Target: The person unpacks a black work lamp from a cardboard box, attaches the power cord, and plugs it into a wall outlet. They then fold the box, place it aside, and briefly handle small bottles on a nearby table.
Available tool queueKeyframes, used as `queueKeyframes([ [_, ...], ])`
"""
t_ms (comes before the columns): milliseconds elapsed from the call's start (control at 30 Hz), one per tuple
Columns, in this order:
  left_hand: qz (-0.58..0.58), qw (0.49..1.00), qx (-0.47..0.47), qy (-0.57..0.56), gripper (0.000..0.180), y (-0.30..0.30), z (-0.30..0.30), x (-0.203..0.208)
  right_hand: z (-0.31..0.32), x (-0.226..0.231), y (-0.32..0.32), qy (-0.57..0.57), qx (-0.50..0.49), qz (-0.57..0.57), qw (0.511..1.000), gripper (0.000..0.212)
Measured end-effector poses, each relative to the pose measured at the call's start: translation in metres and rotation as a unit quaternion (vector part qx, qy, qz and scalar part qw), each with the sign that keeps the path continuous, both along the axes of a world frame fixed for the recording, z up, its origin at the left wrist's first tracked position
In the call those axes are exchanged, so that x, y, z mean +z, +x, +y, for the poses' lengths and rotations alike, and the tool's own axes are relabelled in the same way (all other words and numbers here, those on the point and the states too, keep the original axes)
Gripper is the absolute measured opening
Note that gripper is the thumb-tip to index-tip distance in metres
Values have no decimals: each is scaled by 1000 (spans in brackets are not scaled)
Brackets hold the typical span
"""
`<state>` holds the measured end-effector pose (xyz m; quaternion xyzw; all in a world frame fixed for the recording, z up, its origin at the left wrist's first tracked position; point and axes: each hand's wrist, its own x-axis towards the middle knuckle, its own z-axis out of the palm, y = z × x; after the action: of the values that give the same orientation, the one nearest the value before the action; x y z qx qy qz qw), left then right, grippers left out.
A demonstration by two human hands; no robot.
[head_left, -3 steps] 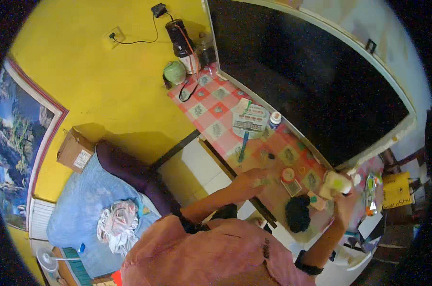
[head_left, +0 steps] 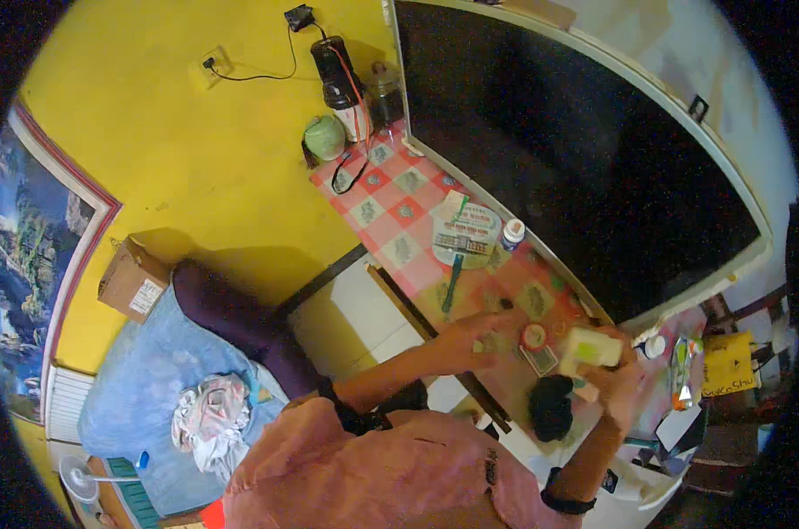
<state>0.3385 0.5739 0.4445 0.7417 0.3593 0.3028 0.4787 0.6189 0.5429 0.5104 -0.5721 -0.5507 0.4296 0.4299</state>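
Note:
My right hand (head_left: 621,388) grips a pale, cream-coloured pack (head_left: 595,347) with a green mark, held up over the right part of the table. Its fingers wrap the pack's near side. My left hand (head_left: 480,342) is over the table's front edge, fingers stretched out and slightly blurred, with nothing visible in them. Between the hands lie a small round red-rimmed tin (head_left: 533,336) and a framed flat card-like piece (head_left: 541,360). A black fuzzy bundle (head_left: 551,408) rests nearer me, just left of my right forearm.
On the checked tablecloth (head_left: 390,238) lie a printed fan (head_left: 466,236) with a green handle and a white-capped bottle (head_left: 513,233). A large dark screen (head_left: 558,150) stands behind. Another white-capped container (head_left: 653,346) and a yellow sign (head_left: 728,363) are at the right.
My right hand has moved left with the pale pack, uncovering the white-capped container. My left hand has moved slightly. The whole view has shifted a little.

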Motion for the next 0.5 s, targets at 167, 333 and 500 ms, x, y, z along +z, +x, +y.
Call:
queueKeyframes([
  [167, -39, 996, -69, 31, 75, -43, 47, 25, 45, 15, -126, 55, 108, -203, 972, 49],
  [333, -28, 997, -47, 52, 63, -136, 129, -2, 130, -31, -259, -6, 123, -380, 917, 46],
  [500, 118, 989, 44, 73, 54, -231, 193, -42, 205, -73, -362, 43, 146, -400, 904, 46],
])
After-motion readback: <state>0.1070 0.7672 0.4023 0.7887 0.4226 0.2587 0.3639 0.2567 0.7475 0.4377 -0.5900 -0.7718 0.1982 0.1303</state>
